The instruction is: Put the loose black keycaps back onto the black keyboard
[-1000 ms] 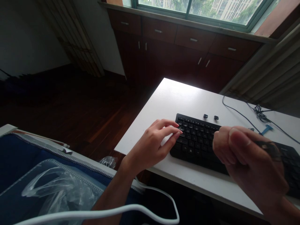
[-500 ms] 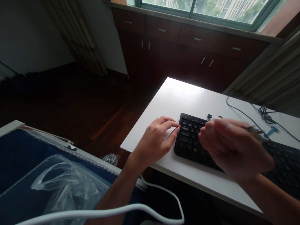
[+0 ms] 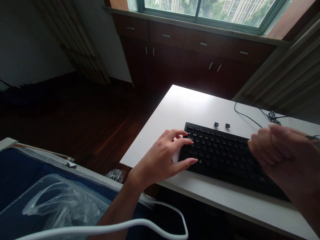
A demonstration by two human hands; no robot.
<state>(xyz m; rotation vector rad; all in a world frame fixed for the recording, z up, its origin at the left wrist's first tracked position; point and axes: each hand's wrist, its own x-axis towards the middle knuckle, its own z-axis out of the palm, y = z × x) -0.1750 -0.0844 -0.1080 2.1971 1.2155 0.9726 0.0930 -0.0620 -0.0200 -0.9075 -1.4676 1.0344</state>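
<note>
A black keyboard (image 3: 220, 150) lies on the white table, its right part hidden behind my right hand. My left hand (image 3: 170, 150) is open at the keyboard's left end, fingers spread, with the fingertips and thumb on or just over the keys. Raised over the keyboard's right half, my right hand (image 3: 280, 153) is closed. A thin dark end of something (image 3: 313, 137) shows behind it; its kind cannot be made out. Behind the keyboard sit two small black keycaps (image 3: 216, 124), a little apart from each other.
A dark cable (image 3: 272, 116) is bundled at the back right of the white table (image 3: 155, 126). At lower left stands a blue zippered case (image 3: 15, 176) with clear plastic (image 3: 67, 206) on it. A white cord (image 3: 100, 229) crosses the foreground. Cabinets (image 3: 170, 63) stand beyond.
My right hand has moved right, uncovering more keys and the second keycap, and now hides the blue tool. My left fingers have spread farther onto the keys. The view has shifted slightly.
</note>
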